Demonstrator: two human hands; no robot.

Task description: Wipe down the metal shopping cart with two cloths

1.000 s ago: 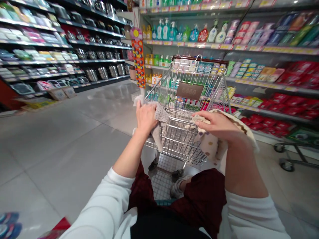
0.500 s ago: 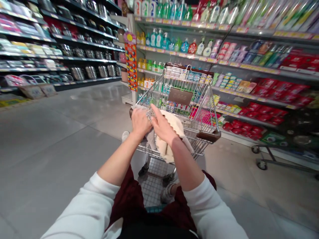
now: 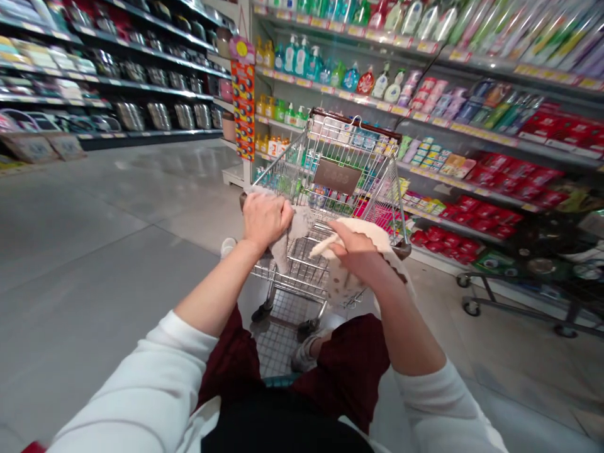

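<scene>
Head view: grey tile floor (image 3: pixel 94 296) left of the hands, store shelves (image 3: pixel 453 138) to their right. Left hand (image 3: pixel 267 220) clasps a grey cloth (image 3: pixel 292 236) against the shopping cart (image 3: pixel 302 270); right hand (image 3: pixel 353 248) pinches a cream dotted cloth (image 3: pixel 372 229) above it.

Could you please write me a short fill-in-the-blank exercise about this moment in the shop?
The right hand holds a cream ____ with a wavy edge.
The left hand rests on the ____ side of the wire cart.
A second cart stands to the ____ of the wire cart.
The shelf ahead holds plastic ____.

Answers: cloth; left; right; bottles.
</scene>
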